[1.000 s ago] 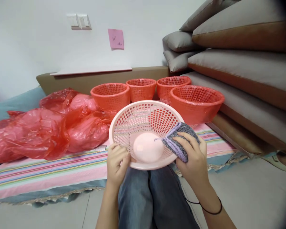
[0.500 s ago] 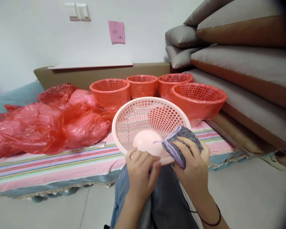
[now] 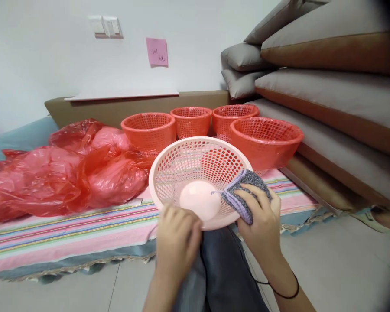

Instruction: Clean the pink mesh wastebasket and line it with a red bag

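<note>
A pale pink perforated basket [image 3: 199, 199] is tilted toward me above my knees, its inside bare. My left hand [image 3: 178, 234] is closed on its near rim, at the lower left, slightly blurred. On the right side of the rim, my right hand [image 3: 260, 212] is wrapped round a folded grey cloth with lilac edging [image 3: 247, 188]. The cloth rests against the basket's right wall, and a thin lilac thread hangs from it into the basket.
Red baskets [image 3: 149, 130] in clear film stand behind. Red plastic bags [image 3: 58, 177] lie left on a striped cloth [image 3: 117, 225]. Grey and brown cushions [image 3: 328, 95] are piled right. A pink note [image 3: 157, 52] is on the wall.
My left hand has slid left along the basket's near rim. The basket and my right hand with the cloth have shifted slightly left, and the view has tipped up a little.
</note>
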{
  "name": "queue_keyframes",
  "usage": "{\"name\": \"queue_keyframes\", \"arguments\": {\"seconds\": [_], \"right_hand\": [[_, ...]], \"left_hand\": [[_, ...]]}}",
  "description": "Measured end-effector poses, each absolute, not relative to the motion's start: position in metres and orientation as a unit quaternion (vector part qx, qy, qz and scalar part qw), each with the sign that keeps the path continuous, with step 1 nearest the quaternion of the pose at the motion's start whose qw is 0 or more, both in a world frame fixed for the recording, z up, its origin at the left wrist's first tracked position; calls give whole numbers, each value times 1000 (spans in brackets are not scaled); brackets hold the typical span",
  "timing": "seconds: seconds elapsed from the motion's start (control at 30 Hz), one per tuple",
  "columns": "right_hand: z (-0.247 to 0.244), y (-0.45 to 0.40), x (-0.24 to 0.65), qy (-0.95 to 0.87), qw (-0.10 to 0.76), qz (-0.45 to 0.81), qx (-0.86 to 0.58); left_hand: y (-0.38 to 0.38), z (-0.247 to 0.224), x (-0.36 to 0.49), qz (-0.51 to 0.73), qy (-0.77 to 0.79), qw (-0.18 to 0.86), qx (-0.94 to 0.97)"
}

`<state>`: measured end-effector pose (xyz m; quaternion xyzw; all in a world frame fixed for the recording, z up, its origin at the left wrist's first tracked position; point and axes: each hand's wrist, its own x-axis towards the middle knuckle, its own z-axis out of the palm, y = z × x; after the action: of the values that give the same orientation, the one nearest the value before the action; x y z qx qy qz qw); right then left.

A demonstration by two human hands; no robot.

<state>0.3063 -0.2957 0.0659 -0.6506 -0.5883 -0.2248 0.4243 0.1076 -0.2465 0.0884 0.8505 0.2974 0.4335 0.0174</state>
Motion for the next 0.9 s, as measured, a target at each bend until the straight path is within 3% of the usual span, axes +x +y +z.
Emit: {"name": "queue_keyframes", "arguments": {"seconds": [0.17,0.37,0.6,0.9], "right_hand": [[60,-304,296,-604,397,-227,-653],[62,-300,314,-611,420,-214,-637],[73,-285,334,-636,450,-182,-600],[63,-292,300,-597,447,-226,-626]], "left_hand": [[-272,79,141,447,295,22,844],[-231,83,100,425,275,3,862],[-185,96,52,406,227,105,879],[-256,108,120,366,226,60,901]]}}
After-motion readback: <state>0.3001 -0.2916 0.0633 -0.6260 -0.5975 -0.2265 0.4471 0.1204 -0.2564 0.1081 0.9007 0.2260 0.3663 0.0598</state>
